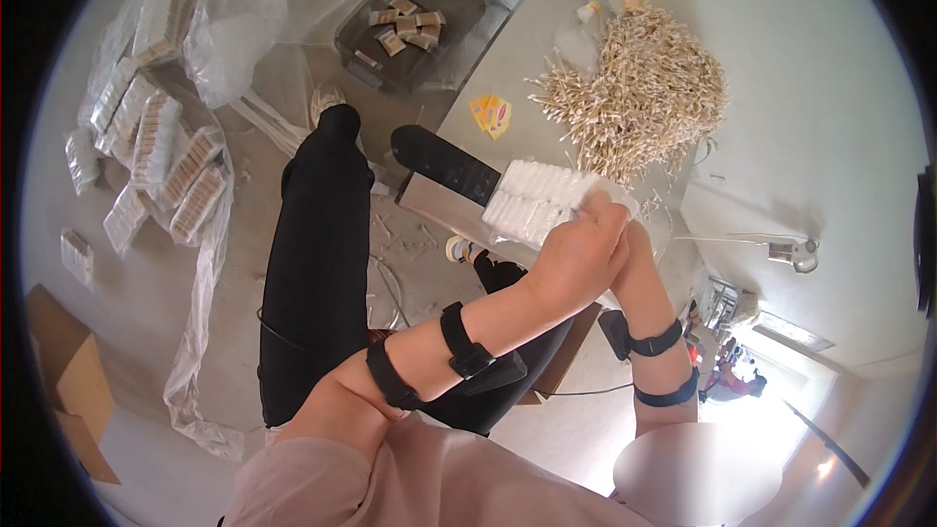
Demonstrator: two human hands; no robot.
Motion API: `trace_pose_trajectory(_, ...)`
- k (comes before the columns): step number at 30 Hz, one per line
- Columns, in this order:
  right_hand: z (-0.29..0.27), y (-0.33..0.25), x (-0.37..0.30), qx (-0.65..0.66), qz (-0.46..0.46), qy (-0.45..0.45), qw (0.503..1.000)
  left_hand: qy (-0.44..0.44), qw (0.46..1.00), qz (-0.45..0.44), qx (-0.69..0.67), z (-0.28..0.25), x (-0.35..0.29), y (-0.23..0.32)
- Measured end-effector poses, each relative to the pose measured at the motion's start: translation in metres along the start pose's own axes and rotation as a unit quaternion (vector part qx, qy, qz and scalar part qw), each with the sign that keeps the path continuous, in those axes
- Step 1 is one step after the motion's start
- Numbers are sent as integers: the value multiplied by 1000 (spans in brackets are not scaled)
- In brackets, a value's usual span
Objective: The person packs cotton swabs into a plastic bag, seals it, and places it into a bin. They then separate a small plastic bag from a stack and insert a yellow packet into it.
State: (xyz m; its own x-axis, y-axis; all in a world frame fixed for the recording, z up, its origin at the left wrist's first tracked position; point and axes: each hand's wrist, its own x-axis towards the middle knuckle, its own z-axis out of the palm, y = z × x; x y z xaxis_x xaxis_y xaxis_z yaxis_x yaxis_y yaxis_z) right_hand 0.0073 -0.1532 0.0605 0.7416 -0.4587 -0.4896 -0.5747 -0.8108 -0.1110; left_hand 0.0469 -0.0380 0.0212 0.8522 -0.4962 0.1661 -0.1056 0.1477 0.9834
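Observation:
A plastic-wrapped bundle of white cotton swab packs (537,200) sits at the near edge of the table, beside a black round-ended bar (439,161). My left hand (586,246) reaches across to the bundle's right end, its fingers closed in a pinch on the clear wrap there. Close against it is my right hand (634,252), at the same end of the bundle; its fingers are mostly hidden behind the left hand. Just beyond the bundle rises a big heap of loose cotton swabs (664,88).
Yellow cards (491,115) lie on the table (517,59). A grey plastic bin (356,34) with several small packs stands beyond my leg. Wrapped bundles (156,141) and plastic sheeting (229,49) cover floor at left, near a cardboard box (78,381). Another person (732,383) is far right.

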Motion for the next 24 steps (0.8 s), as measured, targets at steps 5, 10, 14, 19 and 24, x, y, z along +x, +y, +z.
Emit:
trace_pose_trajectory(5, 0, -6, 8, 25, -41, 5, 999, -7, 1000, -9, -12, -5, 2, -3)
trace_pose_trajectory(10, -23, -15, -7, 23, -93, -31, 995, -4, 999, 2, -49, -5, 7, -4)
trace_pose_trajectory(14, -20, -11, -2, 77, -67, -22, 995, -15, 999, 8, -36, -6, 11, -6)
trace_pose_trajectory(19, -47, 9, -37, 146, -237, 73, 958, 62, 998, -25, -17, -67, 67, -40)
trace_pose_trajectory(24, 31, 110, -78, 437, -24, 306, 845, 80, 972, -220, 10, -153, 228, -163)
